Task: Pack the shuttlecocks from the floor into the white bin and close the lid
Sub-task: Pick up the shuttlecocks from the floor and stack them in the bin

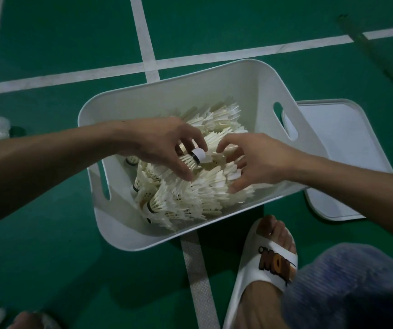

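While my left hand (157, 143) pinches one shuttlecock (196, 156) over the white bin (190, 91), my right hand (252, 160) rests spread fingers (245, 174) on the pile (190, 198) filling it; the lid (342, 148) lies on the floor (48, 257) against the bin's right edge.

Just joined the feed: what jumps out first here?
The white bin at centre, heaped with shuttlecocks, draws the eye first. Both hands meet above it: the left hand holds one shuttlecock, and the right hand reaches onto the rest. The lid lies on the green floor, right of the bin.
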Demonstrator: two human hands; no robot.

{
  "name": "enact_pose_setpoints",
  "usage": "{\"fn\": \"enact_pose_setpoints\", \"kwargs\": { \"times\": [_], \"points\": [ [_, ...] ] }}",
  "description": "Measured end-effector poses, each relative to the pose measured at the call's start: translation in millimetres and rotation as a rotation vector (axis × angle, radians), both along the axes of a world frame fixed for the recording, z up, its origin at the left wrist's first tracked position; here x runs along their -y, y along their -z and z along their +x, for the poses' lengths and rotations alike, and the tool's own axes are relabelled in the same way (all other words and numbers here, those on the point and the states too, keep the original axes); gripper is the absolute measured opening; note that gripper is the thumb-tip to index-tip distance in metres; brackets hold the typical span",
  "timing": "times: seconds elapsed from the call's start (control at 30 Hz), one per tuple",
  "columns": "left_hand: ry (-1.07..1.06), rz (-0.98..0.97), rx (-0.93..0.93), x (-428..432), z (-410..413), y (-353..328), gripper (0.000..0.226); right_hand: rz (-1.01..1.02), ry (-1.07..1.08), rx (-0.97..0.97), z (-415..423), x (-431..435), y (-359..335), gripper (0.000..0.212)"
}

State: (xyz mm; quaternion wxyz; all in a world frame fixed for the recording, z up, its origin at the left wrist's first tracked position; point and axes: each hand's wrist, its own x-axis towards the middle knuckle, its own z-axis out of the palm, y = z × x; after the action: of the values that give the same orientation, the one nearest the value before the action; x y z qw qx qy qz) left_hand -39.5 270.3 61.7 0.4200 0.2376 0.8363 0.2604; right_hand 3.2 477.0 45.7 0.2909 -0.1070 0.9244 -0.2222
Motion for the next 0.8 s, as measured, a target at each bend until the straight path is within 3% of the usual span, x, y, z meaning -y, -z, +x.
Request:
{"fn": "enact_pose_setpoints", "kwargs": {
  "times": [0.13,0.37,0.5,0.63,0.73,0.8],
  "points": [
    [-0.140,0.083,0.052,-1,-2,-6,0.056,-0.265,0.203,0.271,-6,-16,-6,0.068],
    [-0.393,0.264,0.101,-14,0,-12,0.040,-0.378,0.278,0.205,-14,-32,-25,0.048],
    [-0.523,0.381,0.064,-33,7,-4,0.039,-0.569,0.391,0.231,-9,-30,-32,0.055],
    [-0.468,0.359,-0.159,-51,18,10,0.040,-0.428,0.299,0.129,-6,-26,-31,0.052],
    [-0.448,0.328,-0.186,-53,24,16,0.059,-0.205,0.211,-0.033,-10,-38,-37,0.043],
    [-0.306,0.244,-0.235,-53,30,20,0.071,-0.033,0.137,-0.108,-11,-45,-40,0.044]
  ]
}}
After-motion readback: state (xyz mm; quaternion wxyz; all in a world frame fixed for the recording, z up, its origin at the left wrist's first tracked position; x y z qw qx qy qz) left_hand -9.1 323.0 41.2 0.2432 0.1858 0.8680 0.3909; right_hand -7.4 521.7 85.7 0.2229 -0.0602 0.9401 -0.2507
